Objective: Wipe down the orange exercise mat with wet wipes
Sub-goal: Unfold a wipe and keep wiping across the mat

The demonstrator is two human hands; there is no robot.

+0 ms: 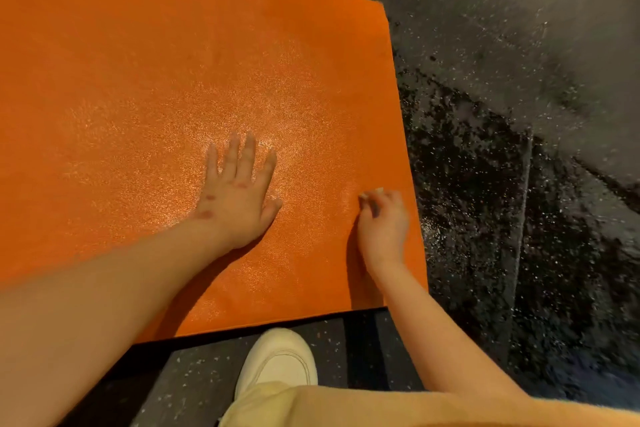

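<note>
The orange exercise mat [173, 73] lies on the floor and fills the left and middle of the view, with a wet sheen around its centre. My left hand [239, 194] rests flat on the mat, fingers straight and spread. My right hand [382, 218] sits near the mat's right edge with its fingers curled down onto the surface. Only a pale sliver of the wet wipe [363, 196] shows at its fingertips; the rest is hidden under the hand.
Dark speckled rubber flooring [502, 149] surrounds the mat to the right and in front. My white shoe [277, 360] and pale yellow trouser leg stand just off the mat's near edge.
</note>
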